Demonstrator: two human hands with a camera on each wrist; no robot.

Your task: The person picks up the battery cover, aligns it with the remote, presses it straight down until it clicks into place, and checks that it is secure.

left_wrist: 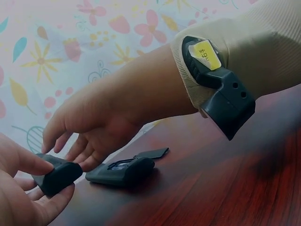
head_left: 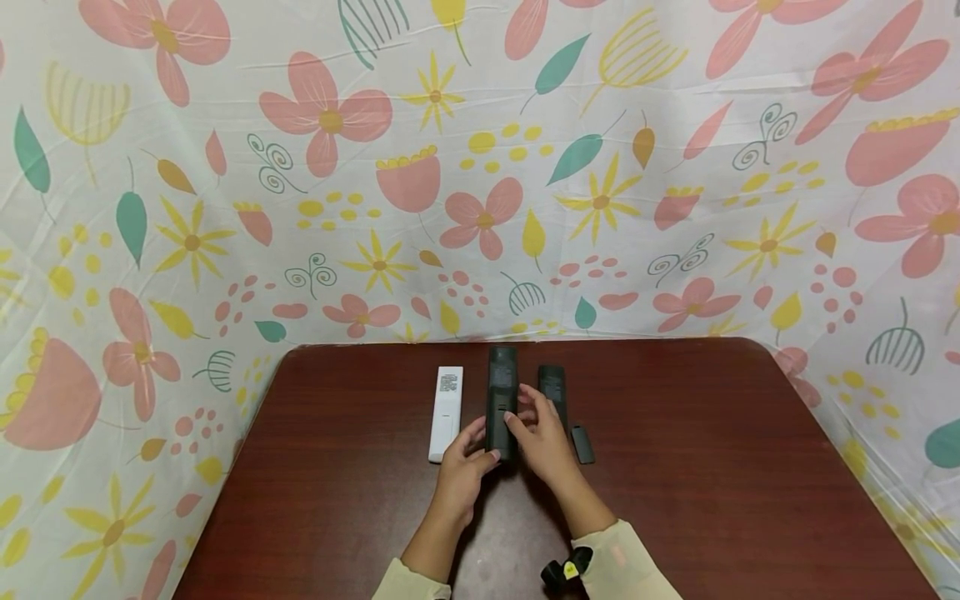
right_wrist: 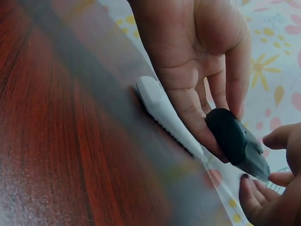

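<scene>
My head cam's pretty bright and even, with the flowered cloth (head_left: 483, 108) well lit, though its pattern stretches toward the corners. There's a pale glare patch low on the surface (head_left: 337, 500), plus soft shadow beside my left forearm (head_left: 435, 529). Both wrist views come out dimmer and kinda hazy, with blurry reflections on the surface, and the print on the dark remote (head_left: 500, 383) is too faint to read
</scene>
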